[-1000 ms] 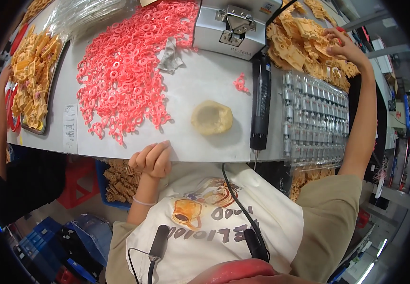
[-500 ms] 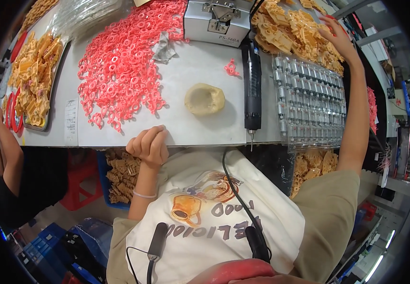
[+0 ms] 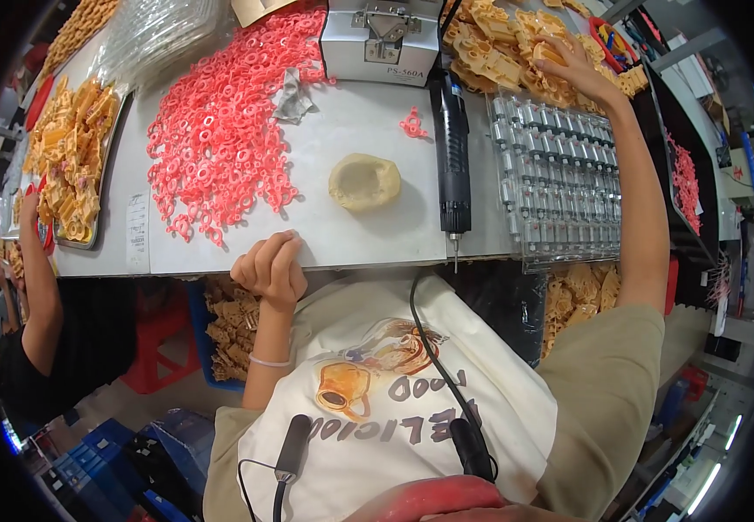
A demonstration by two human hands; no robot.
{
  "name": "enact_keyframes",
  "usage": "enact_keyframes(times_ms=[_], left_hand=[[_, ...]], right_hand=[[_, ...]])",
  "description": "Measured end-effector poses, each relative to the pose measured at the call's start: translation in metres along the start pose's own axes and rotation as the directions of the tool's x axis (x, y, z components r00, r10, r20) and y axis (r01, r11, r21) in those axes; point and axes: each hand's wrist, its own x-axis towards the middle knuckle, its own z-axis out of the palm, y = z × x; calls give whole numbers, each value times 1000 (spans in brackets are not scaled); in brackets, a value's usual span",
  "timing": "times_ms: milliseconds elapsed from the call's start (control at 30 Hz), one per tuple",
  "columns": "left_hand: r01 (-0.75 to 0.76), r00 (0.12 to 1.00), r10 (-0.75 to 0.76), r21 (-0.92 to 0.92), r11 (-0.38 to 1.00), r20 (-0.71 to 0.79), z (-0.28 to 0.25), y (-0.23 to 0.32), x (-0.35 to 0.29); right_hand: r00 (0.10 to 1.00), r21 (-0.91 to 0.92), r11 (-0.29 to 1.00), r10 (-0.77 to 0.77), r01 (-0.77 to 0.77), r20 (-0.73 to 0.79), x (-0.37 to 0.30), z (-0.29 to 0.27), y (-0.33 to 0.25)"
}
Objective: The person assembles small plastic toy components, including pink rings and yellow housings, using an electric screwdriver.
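My left hand (image 3: 271,271) rests at the front edge of the table, its fingers curled into a loose fist, and nothing shows in it. At the far right my right arm is stretched over the pile of tan plastic parts (image 3: 490,39). There my right hand (image 3: 575,71) has its fingers and thumb around one tan plastic part (image 3: 549,54). Closer in stands a clear tray of small cylindrical motors (image 3: 555,174), just left of my right forearm. A black electric screwdriver (image 3: 453,157) lies beside that tray, its bit toward me. To its left sits a hollowed lump of beige putty (image 3: 364,181).
Many pink plastic pieces (image 3: 220,130) cover the table's left middle; a single pink piece (image 3: 413,123) lies apart. A silver power-supply box (image 3: 381,43) stands at the back. At left are a tray of tan parts (image 3: 73,157) and another person's arm (image 3: 40,270).
My right hand has moved left and inward over the tan pile, from its far right side, and has closed around a part. My left hand stays put. The view has shifted slightly.
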Motion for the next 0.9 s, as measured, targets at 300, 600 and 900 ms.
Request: enact_keyframes(times_ms=[300, 600, 900], left_hand=[[11, 1000, -11, 7, 1000, 18, -3, 0, 1], [21, 1000, -21, -2, 1000, 16, -2, 0, 0], [34, 999, -34, -6, 999, 16, -1, 1, 1]], right_hand=[[999, 0, 1000, 13, -14, -29, 1, 5, 3], [999, 44, 999, -3, 5, -50, 7, 11, 10], [998, 9, 999, 32, -32, -51, 9, 13, 11]])
